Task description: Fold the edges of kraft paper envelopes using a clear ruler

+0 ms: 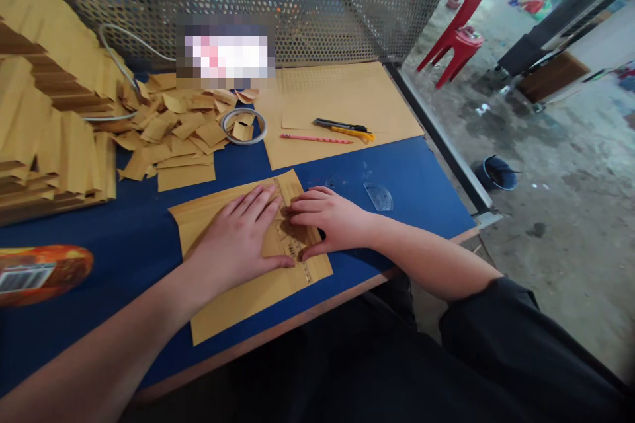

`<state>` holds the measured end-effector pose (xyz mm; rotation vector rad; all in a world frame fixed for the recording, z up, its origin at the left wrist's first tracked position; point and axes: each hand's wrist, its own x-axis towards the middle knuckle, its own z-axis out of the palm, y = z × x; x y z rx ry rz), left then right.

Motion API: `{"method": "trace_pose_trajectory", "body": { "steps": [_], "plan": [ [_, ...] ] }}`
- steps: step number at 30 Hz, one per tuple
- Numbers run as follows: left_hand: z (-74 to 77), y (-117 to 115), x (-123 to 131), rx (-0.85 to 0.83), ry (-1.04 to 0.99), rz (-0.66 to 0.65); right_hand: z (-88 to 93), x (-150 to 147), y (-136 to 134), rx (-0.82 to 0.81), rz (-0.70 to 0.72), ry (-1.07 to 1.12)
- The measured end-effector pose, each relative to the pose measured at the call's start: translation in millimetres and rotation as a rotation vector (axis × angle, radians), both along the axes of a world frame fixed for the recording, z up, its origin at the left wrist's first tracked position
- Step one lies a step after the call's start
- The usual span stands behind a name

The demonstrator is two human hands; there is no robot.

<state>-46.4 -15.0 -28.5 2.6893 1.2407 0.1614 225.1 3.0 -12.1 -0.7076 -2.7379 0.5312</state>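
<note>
A brown paper sheet (pixel 233 301) lies on the blue table (pixel 411 175) near its front edge. My left hand (pixel 238 241) rests flat on the sheet with fingers stretched out, pressing it down. My right hand (pixel 330 218) lies beside it, fingers extended and pressed on a ruler-like strip (pixel 290 188) and a small folded piece of brown paper on the sheet. The fingertips of both hands nearly meet over the fold.
A pink pencil (pixel 315 139) and a yellow utility knife (pixel 347 129) lie on a larger brown sheet (pixel 347 89) behind. A tape roll (pixel 243 125), a heap of cut paper pieces (pixel 173 129), stacked brown paper (pixel 49 112), a clear protractor (pixel 380 197) and an orange packet (pixel 40 274) surround the work area.
</note>
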Motion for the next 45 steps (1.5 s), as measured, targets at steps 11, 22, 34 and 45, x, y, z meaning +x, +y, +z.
{"method": "trace_pose_trajectory", "body": {
  "steps": [11, 22, 34, 45],
  "plan": [
    [0.9, 0.0, 0.7, -0.011, 0.0, 0.004, 1.5, -0.1, -0.3, -0.009, -0.01, -0.017],
    [0.9, -0.7, 1.2, -0.003, 0.0, 0.005, 2.8, -0.5, -0.8, -0.015, -0.014, -0.009],
    [-0.5, -0.7, 1.1, -0.009, -0.012, 0.004, 3.3, -0.7, -0.7, -0.024, -0.015, -0.016],
    [-1.9, -1.6, 1.2, 0.001, -0.001, 0.006, 3.8, -0.7, -0.8, -0.016, -0.012, -0.017]
  ]
}}
